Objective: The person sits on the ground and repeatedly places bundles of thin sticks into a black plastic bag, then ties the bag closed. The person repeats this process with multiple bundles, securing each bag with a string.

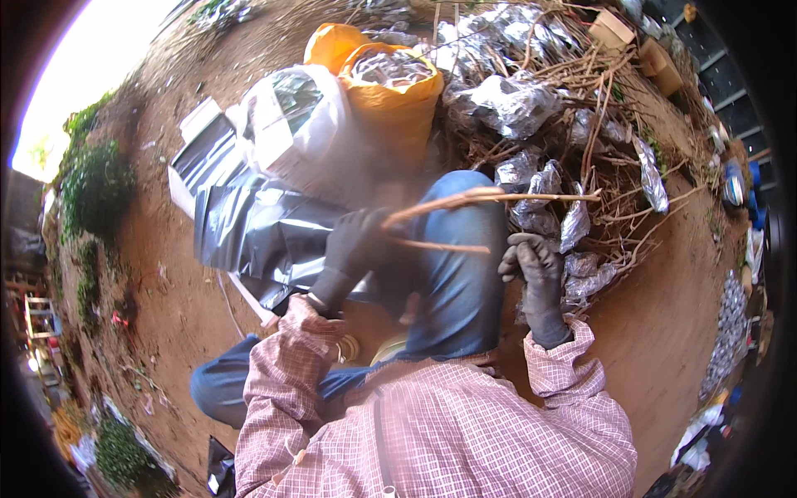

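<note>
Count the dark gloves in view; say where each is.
2. One dark grey glove is on the left hand, which holds a slender brown wooden stick; the other dark grey glove is on the right hand. Others may be hidden.

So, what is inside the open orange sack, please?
Greyish, loose-looking material shows at the mouth of the orange sack. What lies deeper is hidden by the walls and top layer.

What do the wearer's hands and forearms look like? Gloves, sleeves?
Left hand and right hand: both in dark grey gloves. Left sleeve and right sleeve: long, dusty reddish-pink with a fine white check. Motion blur hides the left glove's finer detail.
</note>
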Demonstrator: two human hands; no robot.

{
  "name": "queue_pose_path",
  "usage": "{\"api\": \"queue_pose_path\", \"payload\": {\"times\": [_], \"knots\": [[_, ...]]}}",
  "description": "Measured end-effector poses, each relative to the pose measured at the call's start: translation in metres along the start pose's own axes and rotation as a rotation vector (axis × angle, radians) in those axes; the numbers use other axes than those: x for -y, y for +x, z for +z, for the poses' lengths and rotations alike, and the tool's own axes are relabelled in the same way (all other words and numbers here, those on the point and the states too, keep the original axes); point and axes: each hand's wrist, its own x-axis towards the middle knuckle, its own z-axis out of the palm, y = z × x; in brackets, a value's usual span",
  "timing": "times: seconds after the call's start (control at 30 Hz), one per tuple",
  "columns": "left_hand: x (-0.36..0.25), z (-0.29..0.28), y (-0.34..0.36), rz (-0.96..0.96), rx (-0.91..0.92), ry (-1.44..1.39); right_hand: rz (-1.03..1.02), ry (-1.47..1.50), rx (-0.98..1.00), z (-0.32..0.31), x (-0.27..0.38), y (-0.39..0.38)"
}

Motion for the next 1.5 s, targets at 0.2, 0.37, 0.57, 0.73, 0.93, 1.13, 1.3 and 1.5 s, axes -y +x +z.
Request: {"api": "queue_pose_path", "payload": {"times": [0.2,0.37,0.57,0.73,0.93,1.13,1.3,1.5], "knots": [[0.082,-0.083,0.043,-0.396,-0.272,0.001,0.066,-0.163,-0.165,-0.075,-0.087,0.065],[0.088,-0.108,0.061,-0.534,-0.471,-0.512,0.018,-1.06,0.025,-0.057,-0.218,0.125],[0.06,-0.097,0.087,-0.729,-0.343,-0.409,-0.337,-1.708,0.21,0.007,-0.317,0.211],[0.05,-0.081,0.091,-0.624,-0.184,-0.043,-0.399,-2.06,0.662,0.038,-0.309,0.238],[0.054,-0.07,0.098,-0.449,-0.204,-0.096,-0.445,-1.026,0.256,-0.028,-0.183,0.197],[0.062,-0.054,0.1,-0.323,-0.125,-0.143,0.125,-0.067,0.313,-0.062,-0.087,0.155],[0.06,-0.044,0.098,-0.321,-0.088,-0.126,0.439,0.739,0.371,-0.01,-0.055,0.113],[0.048,-0.047,0.097,-0.32,0.034,-0.086,-0.415,-0.497,0.123,0.017,-0.008,0.162]]}}
